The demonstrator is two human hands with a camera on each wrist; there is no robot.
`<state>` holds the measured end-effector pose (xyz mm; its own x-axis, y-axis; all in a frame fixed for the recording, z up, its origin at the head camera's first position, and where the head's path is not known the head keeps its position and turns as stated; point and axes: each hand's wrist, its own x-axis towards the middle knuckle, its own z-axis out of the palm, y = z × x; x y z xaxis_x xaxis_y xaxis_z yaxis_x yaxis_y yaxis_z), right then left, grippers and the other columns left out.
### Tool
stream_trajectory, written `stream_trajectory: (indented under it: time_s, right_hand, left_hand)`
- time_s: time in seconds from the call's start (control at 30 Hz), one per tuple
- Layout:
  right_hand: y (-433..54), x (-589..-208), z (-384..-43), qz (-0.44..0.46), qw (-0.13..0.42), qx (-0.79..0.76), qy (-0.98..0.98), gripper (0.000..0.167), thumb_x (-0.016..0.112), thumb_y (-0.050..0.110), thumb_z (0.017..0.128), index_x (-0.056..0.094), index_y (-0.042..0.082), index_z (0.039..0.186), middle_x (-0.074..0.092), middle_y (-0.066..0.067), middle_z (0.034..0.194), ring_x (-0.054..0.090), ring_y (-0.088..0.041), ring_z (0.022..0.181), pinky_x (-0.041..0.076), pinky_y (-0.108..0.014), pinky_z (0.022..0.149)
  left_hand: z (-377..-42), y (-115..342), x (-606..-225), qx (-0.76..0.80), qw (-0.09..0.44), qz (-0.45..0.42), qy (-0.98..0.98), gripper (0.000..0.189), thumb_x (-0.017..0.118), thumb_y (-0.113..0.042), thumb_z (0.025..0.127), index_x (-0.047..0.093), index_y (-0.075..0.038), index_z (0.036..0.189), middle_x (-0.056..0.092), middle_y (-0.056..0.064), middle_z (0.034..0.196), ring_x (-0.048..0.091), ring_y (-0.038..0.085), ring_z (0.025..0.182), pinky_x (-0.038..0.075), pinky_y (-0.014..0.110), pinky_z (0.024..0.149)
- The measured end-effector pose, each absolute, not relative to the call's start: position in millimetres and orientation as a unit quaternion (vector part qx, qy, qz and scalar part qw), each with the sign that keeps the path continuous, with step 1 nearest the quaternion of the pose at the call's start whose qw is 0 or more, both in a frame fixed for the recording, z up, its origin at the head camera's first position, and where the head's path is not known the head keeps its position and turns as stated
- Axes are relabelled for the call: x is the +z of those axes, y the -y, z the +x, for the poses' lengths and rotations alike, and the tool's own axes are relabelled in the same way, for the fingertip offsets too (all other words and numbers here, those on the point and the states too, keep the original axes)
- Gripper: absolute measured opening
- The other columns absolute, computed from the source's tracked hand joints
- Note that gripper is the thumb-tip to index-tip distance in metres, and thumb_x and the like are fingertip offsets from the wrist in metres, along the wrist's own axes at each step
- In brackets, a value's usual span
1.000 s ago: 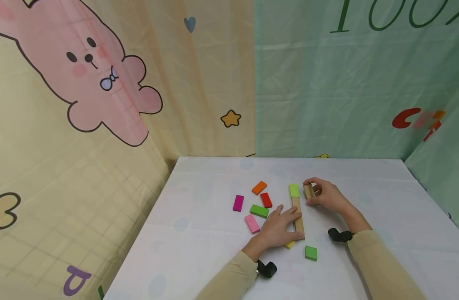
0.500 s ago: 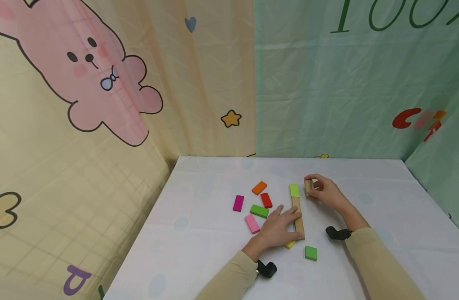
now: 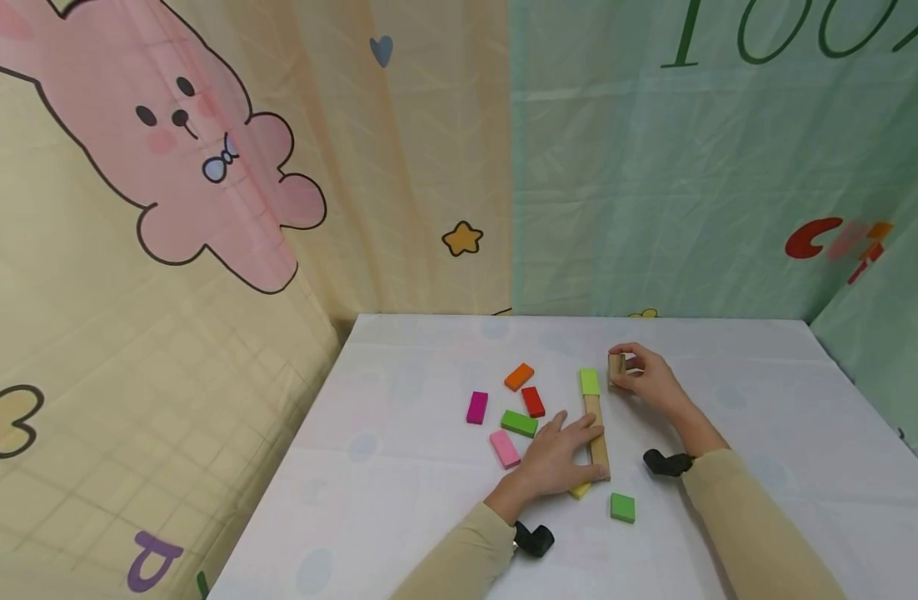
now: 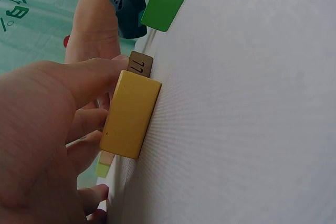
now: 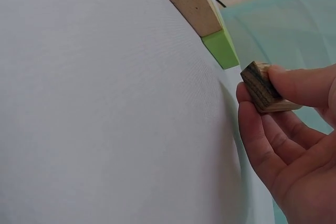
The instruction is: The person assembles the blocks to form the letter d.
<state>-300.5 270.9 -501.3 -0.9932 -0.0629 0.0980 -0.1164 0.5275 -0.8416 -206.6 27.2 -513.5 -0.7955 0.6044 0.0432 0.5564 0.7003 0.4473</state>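
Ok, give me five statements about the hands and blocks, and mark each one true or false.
1. The right hand holds a bare-wood block. True.
2. The left hand touches the bare-wood strip. True.
3. The lime-green block is at the strip's near end. False: the lime-green block is at its far end.
4. Printed digits show on the yellow block. False: they are on a bare-wood end face beside the yellow block.
5. In the head view, the magenta block is the leftmost block. True.
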Motion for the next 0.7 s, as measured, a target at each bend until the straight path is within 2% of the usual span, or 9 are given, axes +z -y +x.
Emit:
stream_trajectory:
  time_s: [0.4,0.7]
  right_hand:
    - [-264,-502,-316,0.01,0.032,0.496,0.868,0.05,0.068,0.007,0.095,0.049,0.009,0.141,0.052,-0.025,0.128,0.055,-0.035,0.108,0.054,-0.031,0.075]
    - [-255,-498,-331,-0.013,0.057,0.486,0.872,0.05,0.066,0.006,0.095,0.048,0.009,0.142,0.049,-0.026,0.134,0.05,-0.04,0.117,0.052,-0.042,0.083]
  left_hand:
    - [-206,-27,-515,0.227,0.059,0.308,-0.922,0.063,0.065,-0.058,0.092,0.05,-0.036,0.149,0.033,-0.018,0.159,0.024,0.028,0.149,0.034,0.049,0.113]
    - [-205,-26,-511,0.232,0.06,0.311,-0.92,0.063,0.065,-0.057,0.092,0.05,-0.035,0.149,0.034,-0.017,0.159,0.024,0.029,0.149,0.033,0.049,0.114]
